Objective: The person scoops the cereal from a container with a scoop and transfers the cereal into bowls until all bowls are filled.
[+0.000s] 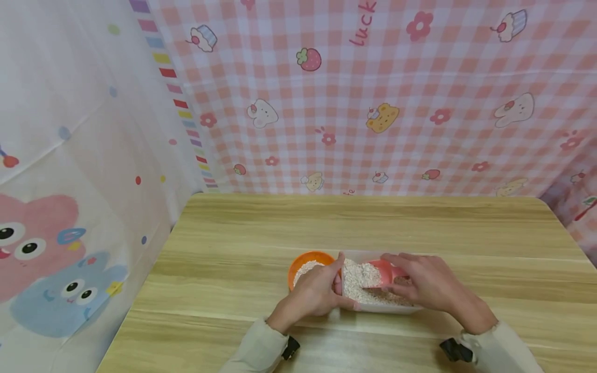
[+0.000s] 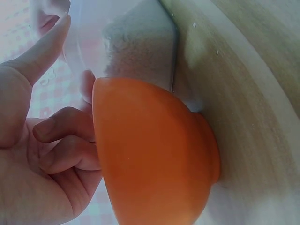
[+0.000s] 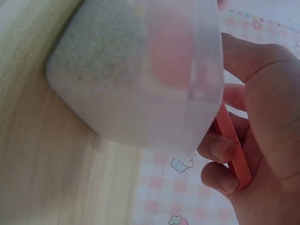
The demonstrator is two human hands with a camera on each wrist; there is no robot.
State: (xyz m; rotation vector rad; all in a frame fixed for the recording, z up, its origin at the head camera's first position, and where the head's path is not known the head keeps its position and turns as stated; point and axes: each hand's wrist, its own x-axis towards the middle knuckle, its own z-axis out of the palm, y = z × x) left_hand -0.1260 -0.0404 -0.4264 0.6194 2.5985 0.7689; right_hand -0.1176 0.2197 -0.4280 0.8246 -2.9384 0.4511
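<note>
My right hand [image 1: 429,280] grips the handle of a pink-red scoop [image 1: 385,271] low over a clear plastic container [image 1: 392,309]. Pale flakes that look like oats [image 1: 356,282] lie in the container and heap in the scoop's mouth. My left hand [image 1: 314,291] holds the container's left end, thumb and forefinger spread along its rim. Its other fingers [image 2: 70,124] curl above the mouth of an orange bowl [image 2: 154,150]. The bowl stands left of the container with pale flakes inside, partly hidden by this hand. In the right wrist view, fingers wrap the scoop's handle [image 3: 234,150].
The wooden table [image 1: 224,280] carries the bowl and container near its front middle. A few loose flakes [image 2: 194,25] lie on the tabletop. Behind hangs a pink checked cloth [image 1: 289,140], and a white printed cloth [image 1: 102,155] hangs at the left.
</note>
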